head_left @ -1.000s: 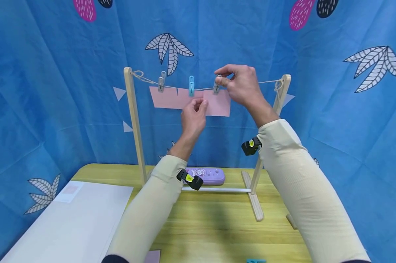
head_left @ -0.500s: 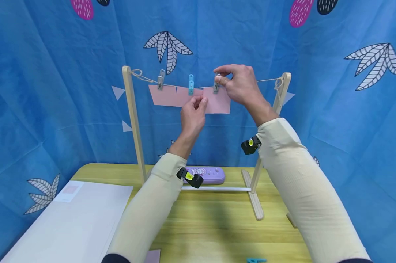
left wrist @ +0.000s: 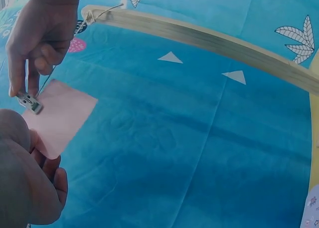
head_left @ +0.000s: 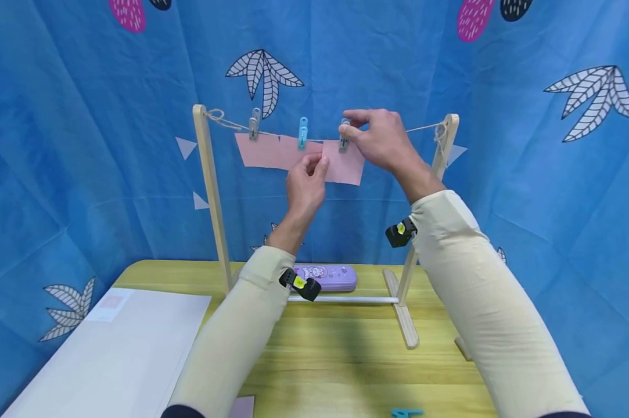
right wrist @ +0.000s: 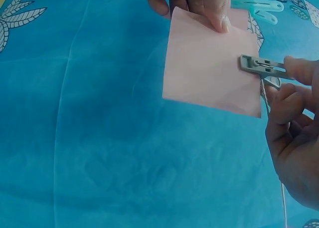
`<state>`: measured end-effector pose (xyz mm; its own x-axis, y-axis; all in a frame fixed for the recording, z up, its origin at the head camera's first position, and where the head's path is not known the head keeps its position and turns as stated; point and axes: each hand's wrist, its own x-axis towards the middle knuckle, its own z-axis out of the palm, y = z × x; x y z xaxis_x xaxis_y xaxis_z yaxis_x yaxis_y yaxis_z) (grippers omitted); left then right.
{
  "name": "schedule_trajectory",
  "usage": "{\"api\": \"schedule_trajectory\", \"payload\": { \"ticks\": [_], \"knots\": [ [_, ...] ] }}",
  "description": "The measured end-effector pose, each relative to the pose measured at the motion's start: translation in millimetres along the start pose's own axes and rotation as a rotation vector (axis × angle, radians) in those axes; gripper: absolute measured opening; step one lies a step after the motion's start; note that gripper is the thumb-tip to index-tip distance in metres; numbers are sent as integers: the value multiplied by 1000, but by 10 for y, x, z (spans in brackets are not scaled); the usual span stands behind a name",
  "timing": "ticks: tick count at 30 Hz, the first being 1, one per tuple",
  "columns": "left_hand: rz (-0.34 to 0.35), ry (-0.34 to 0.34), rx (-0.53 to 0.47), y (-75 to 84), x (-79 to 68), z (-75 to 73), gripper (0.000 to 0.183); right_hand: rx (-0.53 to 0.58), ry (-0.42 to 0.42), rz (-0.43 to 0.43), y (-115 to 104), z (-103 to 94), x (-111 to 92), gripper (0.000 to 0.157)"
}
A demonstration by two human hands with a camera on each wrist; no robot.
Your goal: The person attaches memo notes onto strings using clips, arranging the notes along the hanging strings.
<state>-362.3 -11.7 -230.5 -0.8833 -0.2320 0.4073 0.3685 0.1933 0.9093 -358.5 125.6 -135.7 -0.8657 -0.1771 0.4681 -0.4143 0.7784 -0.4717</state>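
Observation:
My left hand (head_left: 306,186) pinches the left edge of a pink paper square (head_left: 344,165) between thumb and fingers. At the top of that square, my right hand (head_left: 382,136) pinches the handles of a grey clothespin (head_left: 344,139). In the right wrist view the grey clothespin (right wrist: 259,66) sits over the paper's edge and the string (right wrist: 265,96). Left of my hands, two more pink papers (head_left: 259,151) hang on the string. One hangs under a grey clothespin (head_left: 254,125), the other under a blue clothespin (head_left: 302,133).
The string runs between two wooden posts (head_left: 212,197) joined low down by a white rod (head_left: 345,299). Behind the rod lies a purple pencil case (head_left: 330,277). A white board (head_left: 115,348) lies at left. A teal clothespin (head_left: 405,413) and pink paper (head_left: 243,407) lie at the front.
The right hand and its clothespin have dipped slightly, and the paper's lower right corner has swung a little to the left. Both hands keep their pinches.

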Motion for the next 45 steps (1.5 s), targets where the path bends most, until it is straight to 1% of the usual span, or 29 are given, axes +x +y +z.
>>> {"api": "schedule_trajectory", "payload": {
  "ticks": [4,8,11,17,19,21,25,29,33,37,40,45],
  "knots": [
    [-18,-5,4,-29,-30,-12,30,4,12,10,4,4,-18,49],
    [-1,-23,30,-68,-76,-32,31,5,54,-6,12,-4,-54,46],
    [26,-28,60,-100,-140,-64,31,26,117,-40,26,-6,-94,43],
    [79,-20,152,-203,-317,-167,31,100,299,-117,95,11,-241,37],
    [94,-28,178,-251,-377,-215,33,116,336,-133,130,26,-305,37],
    [111,-41,198,-307,-431,-265,33,133,347,-146,166,45,-379,37],
    [150,-100,235,-432,-533,-373,31,150,324,-172,230,94,-538,37],
    [162,-166,295,-528,-645,-470,30,147,275,-190,296,159,-699,37],
    [156,-209,340,-610,-764,-526,31,137,194,-187,376,246,-876,41],
    [148,-243,355,-685,-863,-585,31,117,118,-175,469,330,-1040,44],
    [142,-261,376,-741,-932,-659,31,98,51,-166,541,394,-1157,46],
    [147,-312,439,-827,-1026,-791,33,49,-54,-164,667,472,-1348,50]
  ]
}}
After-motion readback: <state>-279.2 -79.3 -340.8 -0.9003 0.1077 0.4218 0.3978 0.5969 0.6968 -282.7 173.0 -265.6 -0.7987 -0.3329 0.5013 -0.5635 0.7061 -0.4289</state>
